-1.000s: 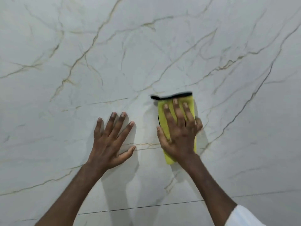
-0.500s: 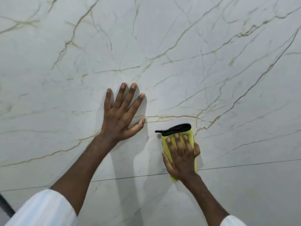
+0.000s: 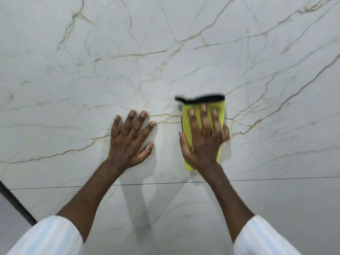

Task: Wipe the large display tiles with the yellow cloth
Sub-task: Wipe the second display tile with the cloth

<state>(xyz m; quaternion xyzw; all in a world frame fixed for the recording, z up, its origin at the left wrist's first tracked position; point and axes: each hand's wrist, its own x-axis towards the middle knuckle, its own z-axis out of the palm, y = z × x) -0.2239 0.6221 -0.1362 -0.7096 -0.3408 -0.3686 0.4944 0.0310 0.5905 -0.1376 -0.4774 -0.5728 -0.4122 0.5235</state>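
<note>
A large white marble-look display tile [image 3: 165,52] with thin gold veins fills the view. My right hand [image 3: 204,142] lies flat on a folded yellow cloth [image 3: 220,111] with a black edge and presses it against the tile, fingers straight and spread. My left hand [image 3: 130,142] rests flat on the bare tile just left of the cloth, fingers spread, holding nothing. Most of the cloth is hidden under my right hand.
A thin horizontal joint [image 3: 55,187] separates this tile from a second tile [image 3: 285,208] below. A dark strip [image 3: 16,205] runs diagonally at the lower left edge. My white sleeves show at both lower corners.
My right hand has slid the cloth upward on the tile, away from the horizontal joint. My left hand stays flat on the tile.
</note>
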